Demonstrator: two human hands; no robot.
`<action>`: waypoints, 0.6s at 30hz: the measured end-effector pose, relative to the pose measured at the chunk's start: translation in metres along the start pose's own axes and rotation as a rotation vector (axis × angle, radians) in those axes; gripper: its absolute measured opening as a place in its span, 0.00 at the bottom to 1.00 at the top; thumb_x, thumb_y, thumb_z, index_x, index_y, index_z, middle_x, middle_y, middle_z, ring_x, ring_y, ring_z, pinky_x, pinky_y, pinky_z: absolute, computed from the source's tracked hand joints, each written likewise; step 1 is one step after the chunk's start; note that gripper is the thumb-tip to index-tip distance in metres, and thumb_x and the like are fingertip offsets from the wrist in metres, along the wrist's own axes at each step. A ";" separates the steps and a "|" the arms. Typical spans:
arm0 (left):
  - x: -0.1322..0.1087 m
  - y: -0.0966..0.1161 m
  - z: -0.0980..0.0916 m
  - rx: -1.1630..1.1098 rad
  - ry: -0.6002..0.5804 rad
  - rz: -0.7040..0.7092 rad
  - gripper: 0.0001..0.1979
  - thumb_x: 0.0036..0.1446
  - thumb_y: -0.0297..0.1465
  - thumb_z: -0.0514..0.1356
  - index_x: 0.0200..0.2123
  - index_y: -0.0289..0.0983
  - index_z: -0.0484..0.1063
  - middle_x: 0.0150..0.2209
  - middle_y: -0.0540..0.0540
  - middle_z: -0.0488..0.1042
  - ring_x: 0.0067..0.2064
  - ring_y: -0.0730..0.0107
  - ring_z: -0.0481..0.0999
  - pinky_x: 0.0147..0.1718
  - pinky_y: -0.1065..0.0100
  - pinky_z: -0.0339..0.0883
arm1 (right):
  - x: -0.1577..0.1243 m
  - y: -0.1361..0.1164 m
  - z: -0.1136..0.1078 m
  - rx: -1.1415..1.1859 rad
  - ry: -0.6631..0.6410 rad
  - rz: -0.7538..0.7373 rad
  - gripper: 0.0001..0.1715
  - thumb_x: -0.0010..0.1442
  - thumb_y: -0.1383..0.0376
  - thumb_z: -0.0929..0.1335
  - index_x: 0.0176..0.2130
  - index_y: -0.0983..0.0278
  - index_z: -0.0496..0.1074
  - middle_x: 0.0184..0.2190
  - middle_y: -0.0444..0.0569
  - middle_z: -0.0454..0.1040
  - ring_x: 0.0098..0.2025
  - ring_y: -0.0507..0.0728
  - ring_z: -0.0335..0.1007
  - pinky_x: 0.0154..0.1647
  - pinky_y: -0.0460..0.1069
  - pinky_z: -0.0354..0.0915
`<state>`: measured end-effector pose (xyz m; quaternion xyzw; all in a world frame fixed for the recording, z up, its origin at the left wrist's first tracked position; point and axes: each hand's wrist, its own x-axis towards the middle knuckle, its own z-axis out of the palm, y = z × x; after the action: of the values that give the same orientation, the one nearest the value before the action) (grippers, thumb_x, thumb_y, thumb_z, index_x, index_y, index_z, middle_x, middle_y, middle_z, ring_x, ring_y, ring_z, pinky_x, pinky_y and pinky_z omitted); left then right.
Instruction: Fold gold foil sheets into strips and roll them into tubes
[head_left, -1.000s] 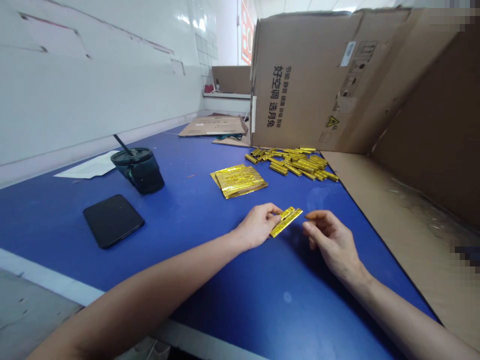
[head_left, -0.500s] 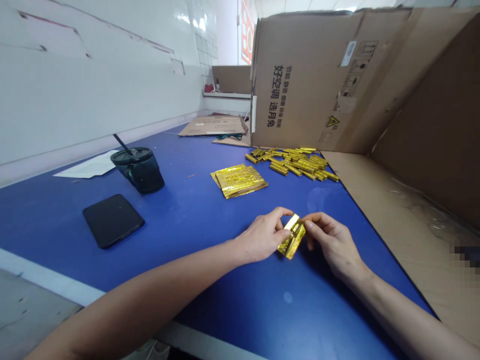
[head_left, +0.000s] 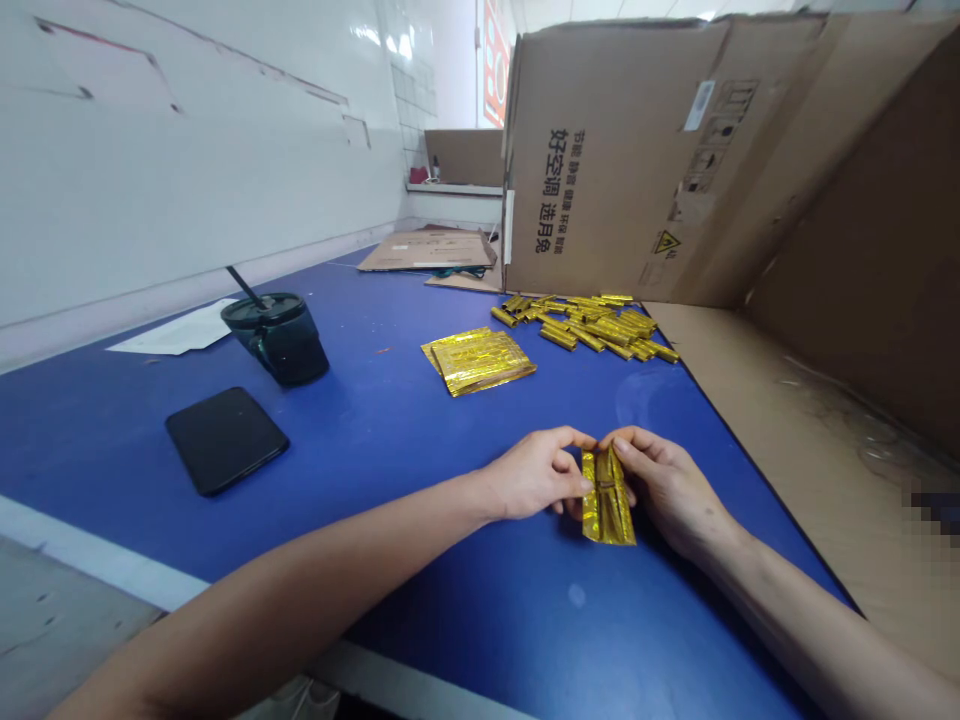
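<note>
A folded piece of gold foil paper (head_left: 609, 510) is held between both hands above the blue table, its two sides turned in toward a middle gap. My left hand (head_left: 541, 474) pinches its left edge with thumb and fingers. On the upper right edge, my right hand (head_left: 667, 480) closes its thumb and fingertips; some of those fingers are hidden behind the foil. Beyond the hands lies a stack of flat gold foil sheets (head_left: 484, 362). Farther right is a pile of rolled or folded gold foil pieces (head_left: 592, 325).
A large cardboard box (head_left: 622, 170) stands behind the pile, with cardboard (head_left: 810, 470) along the right edge. To the left are a dark cup with a straw (head_left: 281, 345), a black phone-like slab (head_left: 225, 440) and white paper (head_left: 172, 328). Flat cardboard (head_left: 427, 250) lies at the back.
The held foil has turned more upright and come slightly nearer and to the right. My left hand has shifted right with it; my right hand still grips its upper edge.
</note>
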<state>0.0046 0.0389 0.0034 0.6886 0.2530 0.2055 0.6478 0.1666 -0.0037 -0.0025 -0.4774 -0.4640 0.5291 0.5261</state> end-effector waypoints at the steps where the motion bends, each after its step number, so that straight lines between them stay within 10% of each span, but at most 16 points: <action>1: 0.000 0.000 0.000 -0.015 0.015 -0.005 0.18 0.47 0.23 0.55 0.45 0.32 0.58 0.21 0.54 0.65 0.21 0.77 0.67 0.20 0.75 0.60 | 0.000 -0.001 0.000 0.008 0.000 0.002 0.11 0.50 0.59 0.67 0.29 0.65 0.67 0.15 0.40 0.63 0.14 0.45 0.51 0.15 0.42 0.48; 18: 0.000 0.002 -0.003 -0.073 -0.008 0.038 0.09 0.51 0.23 0.53 0.36 0.36 0.56 0.20 0.54 0.66 0.19 0.77 0.70 0.15 0.79 0.56 | -0.001 -0.003 0.001 0.097 -0.070 0.083 0.11 0.50 0.60 0.68 0.26 0.65 0.65 0.14 0.39 0.63 0.14 0.44 0.52 0.14 0.41 0.49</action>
<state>0.0034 0.0410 0.0058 0.6698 0.2297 0.2240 0.6697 0.1663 -0.0050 0.0003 -0.4514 -0.4359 0.5886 0.5098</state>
